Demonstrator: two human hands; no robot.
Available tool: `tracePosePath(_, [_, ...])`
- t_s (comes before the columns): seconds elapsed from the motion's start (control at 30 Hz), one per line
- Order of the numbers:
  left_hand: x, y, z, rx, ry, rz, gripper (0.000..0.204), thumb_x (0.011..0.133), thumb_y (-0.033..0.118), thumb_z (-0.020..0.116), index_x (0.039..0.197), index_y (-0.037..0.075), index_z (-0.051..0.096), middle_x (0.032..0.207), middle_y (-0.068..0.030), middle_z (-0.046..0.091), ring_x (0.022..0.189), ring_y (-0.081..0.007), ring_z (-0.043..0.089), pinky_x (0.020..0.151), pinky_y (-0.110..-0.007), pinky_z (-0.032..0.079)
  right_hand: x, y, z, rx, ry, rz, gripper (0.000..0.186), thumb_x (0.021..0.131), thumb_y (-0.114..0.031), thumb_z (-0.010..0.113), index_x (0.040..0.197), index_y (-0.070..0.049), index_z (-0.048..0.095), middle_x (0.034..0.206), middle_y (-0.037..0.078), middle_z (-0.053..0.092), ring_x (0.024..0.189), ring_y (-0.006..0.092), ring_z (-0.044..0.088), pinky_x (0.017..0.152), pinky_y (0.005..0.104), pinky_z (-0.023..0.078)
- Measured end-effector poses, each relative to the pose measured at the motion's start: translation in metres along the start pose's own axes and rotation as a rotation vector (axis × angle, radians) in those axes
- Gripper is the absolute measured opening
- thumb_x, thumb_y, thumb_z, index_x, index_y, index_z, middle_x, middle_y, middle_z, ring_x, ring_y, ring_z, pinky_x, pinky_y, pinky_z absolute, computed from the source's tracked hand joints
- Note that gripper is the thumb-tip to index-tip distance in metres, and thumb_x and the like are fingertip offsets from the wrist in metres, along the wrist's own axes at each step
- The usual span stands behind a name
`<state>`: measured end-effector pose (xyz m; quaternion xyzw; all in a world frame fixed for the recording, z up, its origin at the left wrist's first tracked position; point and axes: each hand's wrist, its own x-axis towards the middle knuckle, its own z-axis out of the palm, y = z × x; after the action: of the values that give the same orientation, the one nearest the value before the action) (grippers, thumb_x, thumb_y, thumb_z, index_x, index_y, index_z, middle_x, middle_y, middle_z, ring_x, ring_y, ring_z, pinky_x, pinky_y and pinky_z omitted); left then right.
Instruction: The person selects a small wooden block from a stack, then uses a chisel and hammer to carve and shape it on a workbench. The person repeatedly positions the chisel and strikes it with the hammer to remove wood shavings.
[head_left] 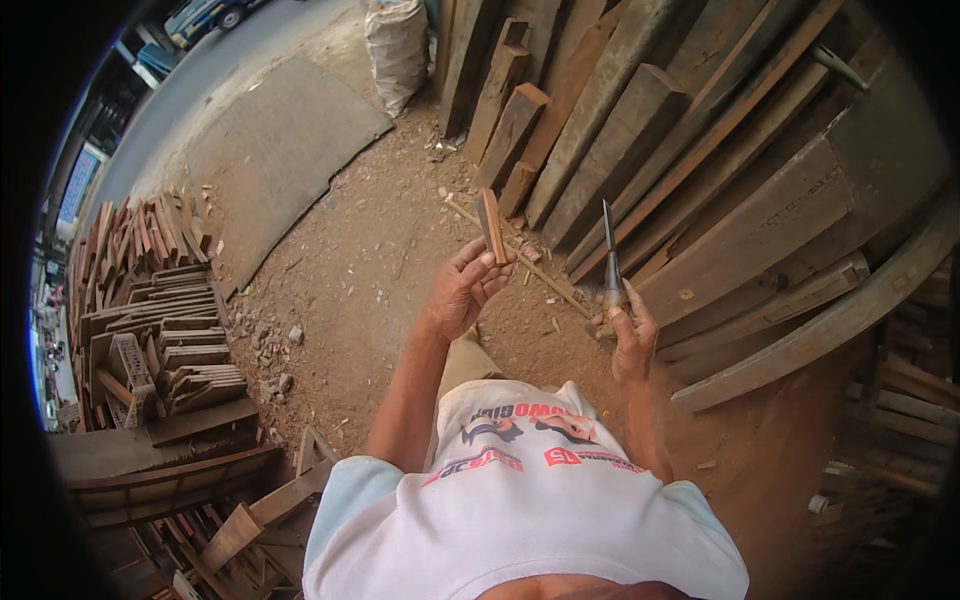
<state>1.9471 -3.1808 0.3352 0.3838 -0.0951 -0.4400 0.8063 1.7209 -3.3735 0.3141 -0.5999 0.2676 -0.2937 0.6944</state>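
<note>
In front of my chest, my left hand (458,292) is closed around the lower end of a small wooden block (490,222), which stands up at a slight tilt. Its one side is dark, the other a lighter reddish brown. To the right of it, my right hand (630,328) grips the handle of a chisel (612,255). The chisel's narrow dark metal blade points up and away from me. A gap separates blade and block; they do not touch. My fingers hide most of the handle.
Heavy timber beams (615,150) lean in a row at the far right, with a curved plank (790,350) nearest. Stacked wood offcuts (165,320) line the left. A white sack (397,55) stands at the back beside a flat sheet (285,145) on the dirt ground. A thin stick (520,255) lies ahead.
</note>
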Motion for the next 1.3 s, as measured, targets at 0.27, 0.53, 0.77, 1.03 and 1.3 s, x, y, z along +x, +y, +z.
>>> tracePosePath(0.27, [0.162, 0.048, -0.018, -0.001, -0.154, -0.230, 0.053, 0.105, 0.014, 0.059, 0.153, -0.002, 0.045, 0.118, -0.0080, 0.066, 0.103, -0.0152, 0.066, 0.090, -0.029, 0.057, 0.067, -0.024, 0.045, -0.005, 0.334, 0.088, 0.056, 0.099, -0.012, 0.059, 0.151, 0.006, 0.049, 0.113, 0.014, 0.069, 0.082, 0.0154, 0.068, 0.064, 0.0277, 0.058])
tracePosePath(0.53, [0.332, 0.029, 0.048, 0.120, -0.278, -0.315, 0.054, 0.106, 0.021, 0.065, 0.152, -0.002, 0.047, 0.125, -0.0117, 0.067, 0.108, -0.0179, 0.067, 0.096, -0.031, 0.057, 0.116, -0.026, 0.052, -0.120, 0.512, 0.055, 0.056, 0.099, -0.008, 0.060, 0.152, 0.005, 0.048, 0.107, 0.010, 0.069, 0.081, 0.0130, 0.067, 0.068, 0.0274, 0.058])
tracePosePath(0.77, [0.458, 0.021, 0.135, 0.298, -0.369, -0.290, 0.058, 0.107, 0.023, 0.065, 0.154, -0.001, 0.042, 0.129, -0.0171, 0.067, 0.111, -0.0207, 0.067, 0.099, -0.032, 0.058, 0.198, -0.032, 0.043, -0.186, 0.597, -0.034, 0.058, 0.098, -0.005, 0.061, 0.154, 0.004, 0.048, 0.099, 0.007, 0.067, 0.081, 0.0113, 0.065, 0.070, 0.0278, 0.056])
tracePosePath(1.03, [0.557, -0.001, 0.175, 0.330, -0.486, -0.251, 0.048, 0.110, 0.015, 0.057, 0.152, -0.001, 0.042, 0.131, -0.0192, 0.062, 0.116, -0.0236, 0.066, 0.106, -0.034, 0.057, 0.278, -0.076, 0.033, -0.345, 0.584, -0.003, 0.060, 0.096, -0.005, 0.061, 0.154, 0.003, 0.048, 0.119, 0.019, 0.070, 0.095, 0.0187, 0.068, 0.085, 0.0349, 0.056])
tracePosePath(1.3, [0.599, -0.004, 0.165, 0.407, -0.524, -0.339, 0.050, 0.108, 0.012, 0.060, 0.154, -0.001, 0.043, 0.136, -0.0184, 0.058, 0.123, -0.0263, 0.064, 0.108, -0.035, 0.056, 0.359, -0.084, 0.063, -0.423, 0.662, 0.034, 0.058, 0.096, -0.007, 0.062, 0.152, 0.003, 0.050, 0.141, 0.027, 0.062, 0.128, 0.0318, 0.064, 0.107, 0.0407, 0.050])
